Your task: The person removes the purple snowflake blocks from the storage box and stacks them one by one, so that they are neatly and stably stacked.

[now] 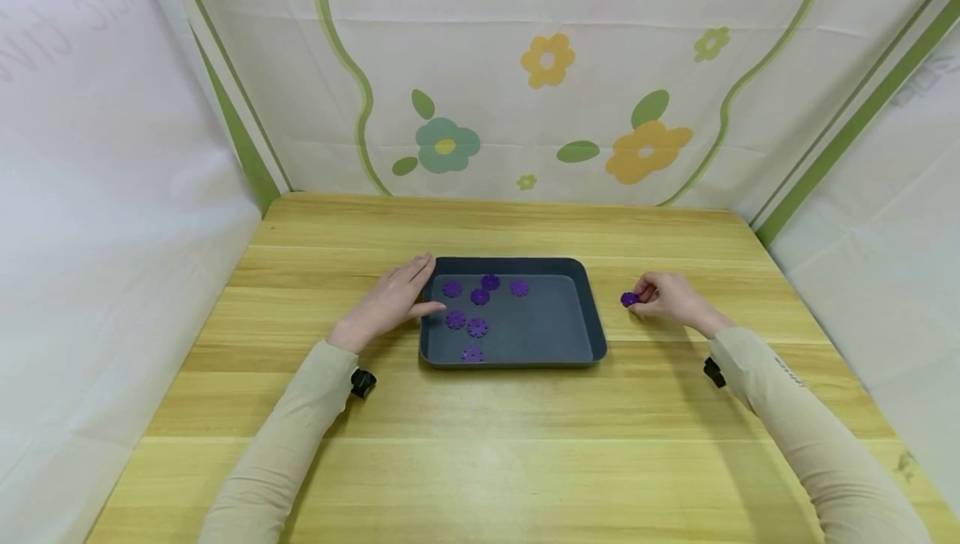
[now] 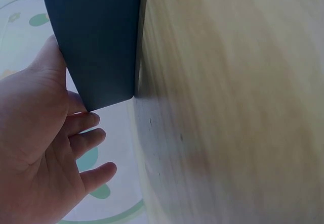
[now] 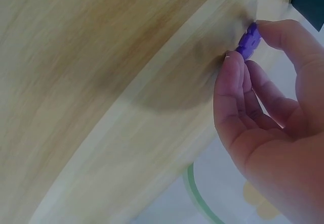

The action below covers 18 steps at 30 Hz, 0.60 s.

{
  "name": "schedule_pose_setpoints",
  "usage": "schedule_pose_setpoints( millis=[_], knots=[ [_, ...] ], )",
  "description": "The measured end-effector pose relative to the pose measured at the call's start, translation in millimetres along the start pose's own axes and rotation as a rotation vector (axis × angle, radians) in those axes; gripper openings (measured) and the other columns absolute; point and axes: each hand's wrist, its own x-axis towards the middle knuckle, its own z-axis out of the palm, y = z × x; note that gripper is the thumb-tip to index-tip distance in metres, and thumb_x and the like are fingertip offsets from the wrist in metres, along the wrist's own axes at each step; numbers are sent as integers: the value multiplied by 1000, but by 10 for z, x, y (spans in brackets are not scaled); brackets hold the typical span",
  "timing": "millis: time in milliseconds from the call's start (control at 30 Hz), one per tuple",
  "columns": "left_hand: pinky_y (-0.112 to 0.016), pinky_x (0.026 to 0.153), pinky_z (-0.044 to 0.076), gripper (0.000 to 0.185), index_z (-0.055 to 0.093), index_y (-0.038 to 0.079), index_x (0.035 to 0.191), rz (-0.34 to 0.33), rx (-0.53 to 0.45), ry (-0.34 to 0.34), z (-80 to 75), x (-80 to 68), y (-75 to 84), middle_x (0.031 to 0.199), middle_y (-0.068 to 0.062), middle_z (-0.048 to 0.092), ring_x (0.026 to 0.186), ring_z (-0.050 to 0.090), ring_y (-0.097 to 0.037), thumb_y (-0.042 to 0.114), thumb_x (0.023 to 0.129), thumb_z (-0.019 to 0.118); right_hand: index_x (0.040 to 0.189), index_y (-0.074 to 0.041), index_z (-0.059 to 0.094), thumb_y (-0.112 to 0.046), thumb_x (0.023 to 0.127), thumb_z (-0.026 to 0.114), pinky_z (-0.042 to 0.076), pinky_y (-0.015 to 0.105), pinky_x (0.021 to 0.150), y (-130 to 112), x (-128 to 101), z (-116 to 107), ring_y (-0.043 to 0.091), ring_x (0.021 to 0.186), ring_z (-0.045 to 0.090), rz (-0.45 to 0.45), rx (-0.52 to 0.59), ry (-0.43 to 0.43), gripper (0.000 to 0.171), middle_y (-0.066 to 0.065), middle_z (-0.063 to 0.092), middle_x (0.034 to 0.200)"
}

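Observation:
A dark blue-grey tray sits mid-table and holds several purple flower-shaped discs. My left hand lies with straight fingers against the tray's left rim; the left wrist view shows that hand beside the tray's outer wall. Right of the tray, my right hand pinches one purple disc just above the table. In the right wrist view the same disc sits between thumb and fingertips.
The wooden table is walled by a flowered sheet at the back and plain white sheets on both sides. Beige sleeves cover both forearms, each with a black wrist mount.

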Motion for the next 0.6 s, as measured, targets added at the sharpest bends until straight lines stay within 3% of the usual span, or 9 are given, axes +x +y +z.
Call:
schedule_pose_setpoints(
  millis=[600],
  knots=[
    [-52,119,35,86,30,-4,153,17,4,17,-8,-5,12,160,-23,31,149,33,-36,50,94,61,97,3,67,-13,82,79,53,25,68,0,-13,-3,17,76,65,-6,-6,3,24,13,71,87]
  ],
)
